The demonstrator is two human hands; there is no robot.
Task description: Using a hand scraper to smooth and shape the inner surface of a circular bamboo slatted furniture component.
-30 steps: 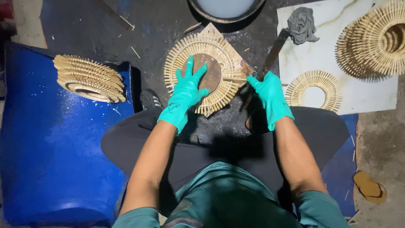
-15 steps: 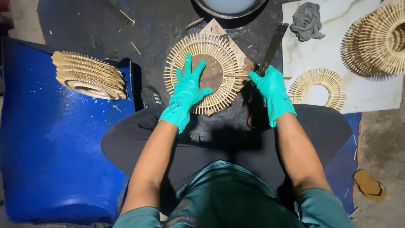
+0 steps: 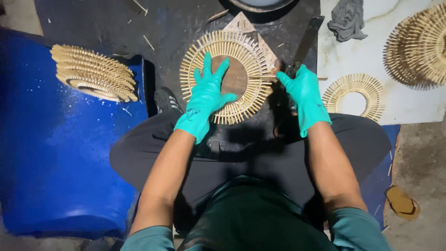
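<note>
Hidden or cut off: the dark basin (image 3: 262, 4) at 12 o'clock is cut by the top edge, so its contents cannot be made out. The blade end of the dark knife (image 3: 306, 42) runs into shadow, and its handle is buried inside the right hand (image 3: 304, 95). The stack of rings (image 3: 418, 44) at 2 o'clock is cropped by the right edge.

Left hand: the left hand (image 3: 206, 100), in a teal glove, lies flat with fingers spread, pressing on the lower left of the stick ring (image 3: 227, 76); fingertips reach its brown centre disc (image 3: 234, 76).

Right hand: teal-gloved, closed around the knife handle at the ring's 3 o'clock edge.

Stick ring: a round sunburst of pale sticks, lying flat on the dark board (image 3: 186, 28) just ahead of the person's knees; being round, it has no long axis, and its sticks point outward all round.

Knife axis: long axis runs from the right hand up toward 1 o'clock.

Piles: a fanned pile of rings (image 3: 93, 72) sits on the blue barrel (image 3: 55, 153) at 10 o'clock; a single ring (image 3: 355, 95) and a grey rag (image 3: 348, 18) lie on the white slab (image 3: 371, 56) at 3 o'clock.

Floor: a brown sandal (image 3: 402, 202) lies at 4 o'clock.
</note>
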